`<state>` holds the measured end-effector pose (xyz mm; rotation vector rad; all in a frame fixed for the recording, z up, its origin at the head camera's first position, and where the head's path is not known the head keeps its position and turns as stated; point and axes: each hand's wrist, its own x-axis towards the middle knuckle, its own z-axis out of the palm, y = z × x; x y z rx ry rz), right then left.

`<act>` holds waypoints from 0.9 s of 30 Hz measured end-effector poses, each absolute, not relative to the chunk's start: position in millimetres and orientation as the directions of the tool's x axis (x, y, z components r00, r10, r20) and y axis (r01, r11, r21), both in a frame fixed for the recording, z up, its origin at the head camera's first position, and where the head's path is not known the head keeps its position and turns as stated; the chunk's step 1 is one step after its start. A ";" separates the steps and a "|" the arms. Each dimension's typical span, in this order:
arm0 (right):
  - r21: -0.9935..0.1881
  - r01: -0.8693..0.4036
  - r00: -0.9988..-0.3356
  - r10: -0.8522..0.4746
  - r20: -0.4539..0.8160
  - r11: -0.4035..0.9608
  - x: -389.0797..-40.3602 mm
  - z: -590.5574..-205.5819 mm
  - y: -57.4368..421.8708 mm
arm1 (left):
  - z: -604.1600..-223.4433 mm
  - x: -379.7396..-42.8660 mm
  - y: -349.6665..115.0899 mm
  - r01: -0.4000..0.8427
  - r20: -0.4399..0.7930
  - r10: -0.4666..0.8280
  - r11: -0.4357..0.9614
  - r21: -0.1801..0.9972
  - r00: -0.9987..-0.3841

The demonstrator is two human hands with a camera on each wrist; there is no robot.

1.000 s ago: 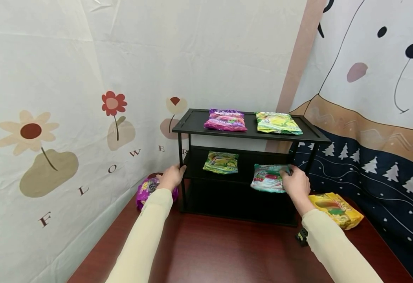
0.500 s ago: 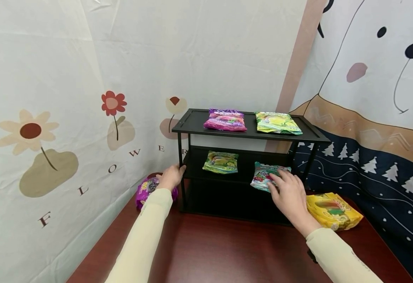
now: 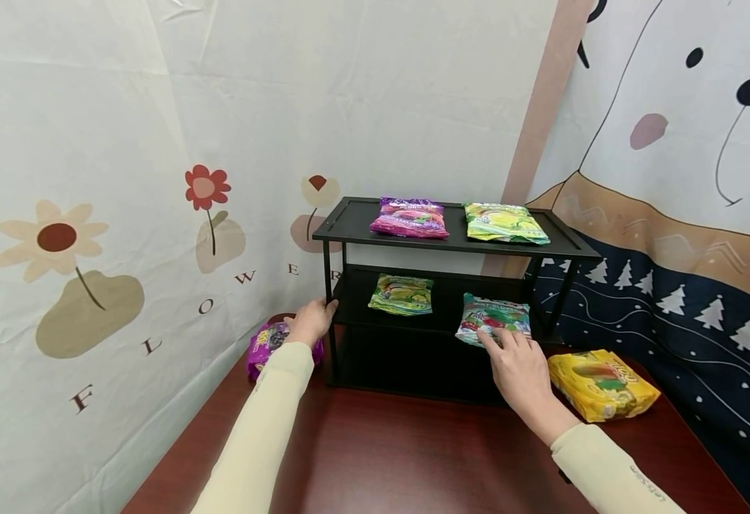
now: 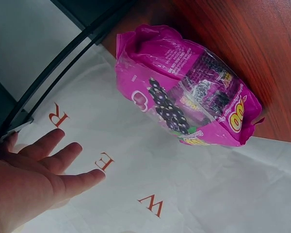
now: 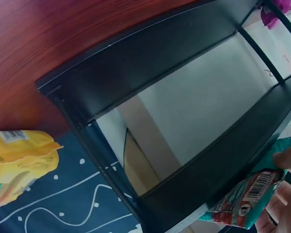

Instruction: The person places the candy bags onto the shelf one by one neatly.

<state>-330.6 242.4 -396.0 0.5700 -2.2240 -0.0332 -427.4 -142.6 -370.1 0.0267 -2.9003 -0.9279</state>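
Note:
My left hand (image 3: 310,321) grips the left front post of a black tiered rack (image 3: 452,246), thumb on the post's inner side. In the left wrist view its other fingers (image 4: 85,182) reach out loosely beside the post. My right hand (image 3: 519,368) pinches the front edge of a teal candy bag (image 3: 493,314) with red fruit on it, at the right of the middle shelf. The right wrist view shows the bag's barcode side, with the thumb (image 5: 288,158) against it. A green-yellow candy bag (image 3: 402,295) lies left of it on the same shelf.
On the top shelf lie a pink-purple bag (image 3: 409,218) and a yellow-green bag (image 3: 506,223). A purple bag with dark grapes (image 4: 184,92) lies on the table left of the rack. A yellow bag (image 3: 602,385) stands to the right. Printed cloth (image 3: 156,128) hangs behind.
My right hand has come from the teal bag's right side to its front edge, first loosening its fingers. The bag sits slightly farther back. My left hand has not moved.

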 end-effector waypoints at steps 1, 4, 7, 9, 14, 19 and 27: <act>0.212 -0.391 -0.564 -0.415 0.714 0.896 -330.9 -396.1 243.0 | -370.0 -427.4 -142.5 0.013 0.086 -0.046 0.815 0.580 -0.995; 0.215 -0.395 -0.572 -0.422 0.703 0.893 -332.5 -396.4 245.4 | -369.8 -427.7 -142.6 0.013 0.085 -0.045 0.815 0.580 -0.995; 0.210 -0.402 -0.578 -0.425 0.697 0.891 -335.9 -396.3 247.7 | -369.7 -428.0 -142.6 0.014 0.087 -0.044 0.813 0.581 -0.995; 0.200 -0.412 -0.582 -0.426 0.693 0.889 -338.9 -396.0 249.3 | -370.1 -428.0 -142.7 0.015 0.087 -0.044 0.812 0.583 -0.995; 0.175 -0.438 -0.618 -0.437 0.653 0.881 -346.7 -396.7 252.8 | -371.3 -428.4 -143.0 0.012 0.083 -0.045 0.811 0.585 -0.996; 0.159 -0.442 -0.639 -0.434 0.635 0.883 -350.3 -401.5 255.2 | -371.3 -428.5 -142.9 0.007 0.078 -0.047 0.810 0.586 -0.996; 0.162 -0.472 -0.539 -0.429 0.724 0.867 -348.3 -411.1 253.2 | -369.9 -427.2 -142.7 0.013 0.084 -0.043 0.820 0.573 -0.996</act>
